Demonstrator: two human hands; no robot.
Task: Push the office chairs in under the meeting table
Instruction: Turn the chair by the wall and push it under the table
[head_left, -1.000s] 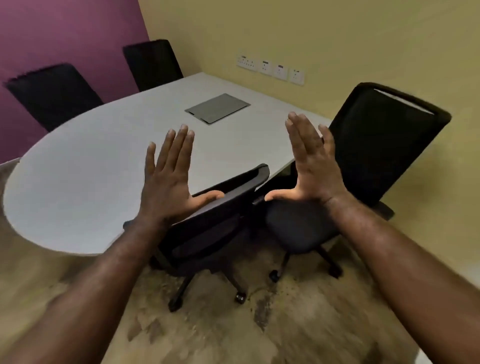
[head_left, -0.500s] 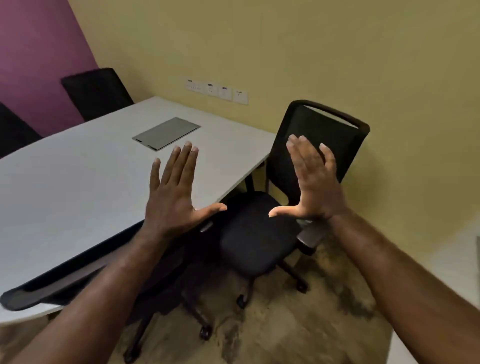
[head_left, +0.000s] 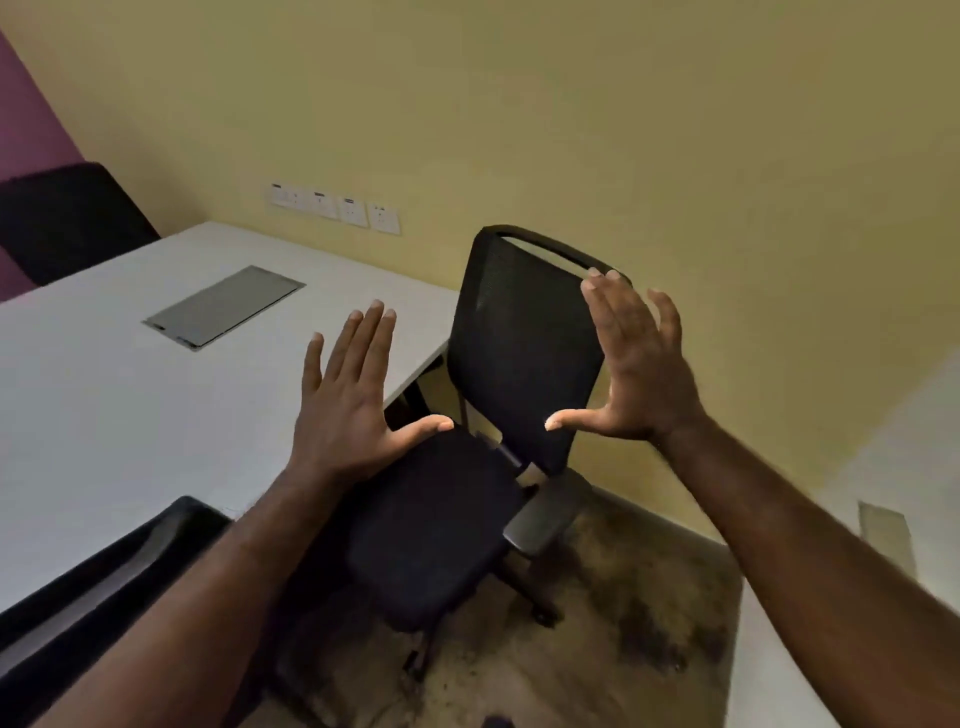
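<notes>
From the head view, you have both hands raised with fingers spread, palms forward, holding nothing: your left hand (head_left: 348, 410) hovers over the near edge of the bench (head_left: 130, 415), your right hand (head_left: 636, 364) is up by the right side of the backrest, and whether its fingertips touch the frame cannot be told. The step in hand looks like squaring up to the office chair (head_left: 498, 415). To do it well, set both palms on the top rail of the backrest, one toward each end, and push evenly toward the bench so the castors roll straight and the seat does not swivel.

The chair stands pulled out at the far right corner of the bench, its black mesh back upright and turned partly sideways, seat facing you and clear of the bench top. A second chair back (head_left: 104, 582) sits at near left, against the bench edge.
</notes>
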